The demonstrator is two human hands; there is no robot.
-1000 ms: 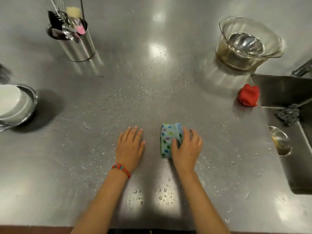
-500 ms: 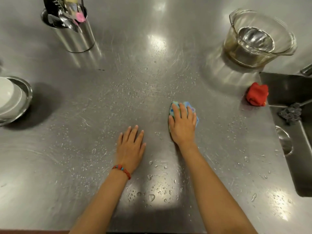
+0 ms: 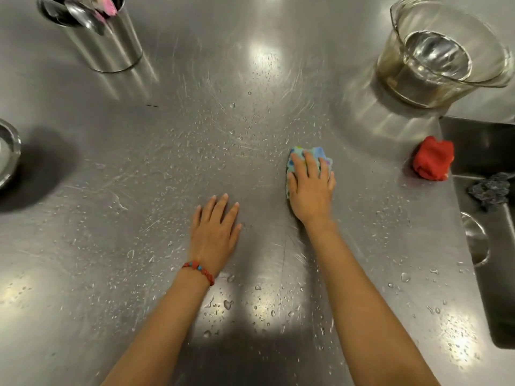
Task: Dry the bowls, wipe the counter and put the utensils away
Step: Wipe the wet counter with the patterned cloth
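My right hand presses flat on a folded blue dotted cloth on the wet steel counter; only the cloth's far end and left edge show. My left hand, with a red bead bracelet, rests flat and empty on the counter to its left. Water drops cover the middle and near part of the counter. A steel utensil holder with spoons and a pink-tipped tool stands far left. A glass bowl with a steel bowl inside it sits far right. At the left edge is the rim of a steel bowl.
A crumpled red cloth lies by the sink's corner. The sink runs along the right side, with a dark scouring pad and a round metal item in it.
My right hand has slid the cloth away from me and to the right across the counter. The left hand stays flat in place. The view has shifted forward.
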